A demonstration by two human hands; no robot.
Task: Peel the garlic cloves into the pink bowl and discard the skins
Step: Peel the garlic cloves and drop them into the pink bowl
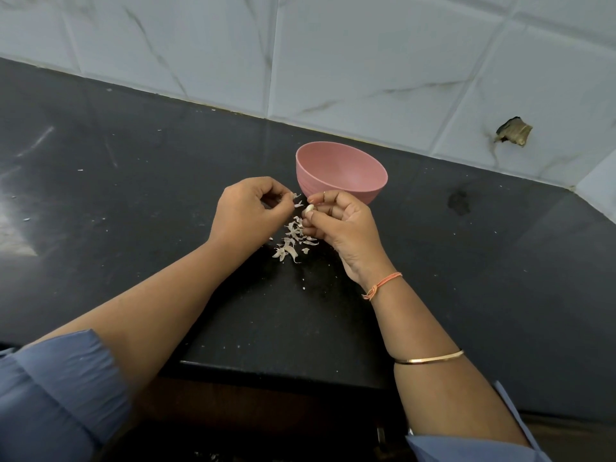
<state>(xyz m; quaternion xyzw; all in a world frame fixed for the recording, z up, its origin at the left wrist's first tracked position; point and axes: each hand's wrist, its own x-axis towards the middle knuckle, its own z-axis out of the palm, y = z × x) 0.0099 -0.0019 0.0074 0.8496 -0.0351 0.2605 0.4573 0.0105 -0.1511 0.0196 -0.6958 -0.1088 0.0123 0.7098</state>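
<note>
Garlic clove [308, 210] is sitting pinched at the tips of the right hand [343, 228], pale and small, gripped between the thumb and the first fingers [328, 198] while the remaining ones are curling in toward the palm. Facing it, the left hand [248, 213] is closing its fingers [281, 195] together on a thin flake of skin [296, 196], which is sticking out just past the fingertips and lying close to the clove; whether flake and clove are touching cannot be told. Both hands are hovering above the dark tabletop [133, 181], fingertips nearly meeting.

Directly below the two sets of fingertips, a loose heap of peeled skins [291, 243] is lying on the tabletop, spreading back toward the person's wrists. Just beyond the right fingertips, the pink bowl [341, 176] is standing upright on the tabletop, its rim close behind the knuckles; the part of its inside that shows is plain pink, and its bottom is hidden behind the near wall.

An orange thread [383, 285] is circling the right wrist, and a thin gold bangle [430, 358] is sitting farther up that forearm. Blue sleeves [63, 388] are bunching around both arms. A pale marbled tile wall [333, 55] is rising beyond the bowl.
</note>
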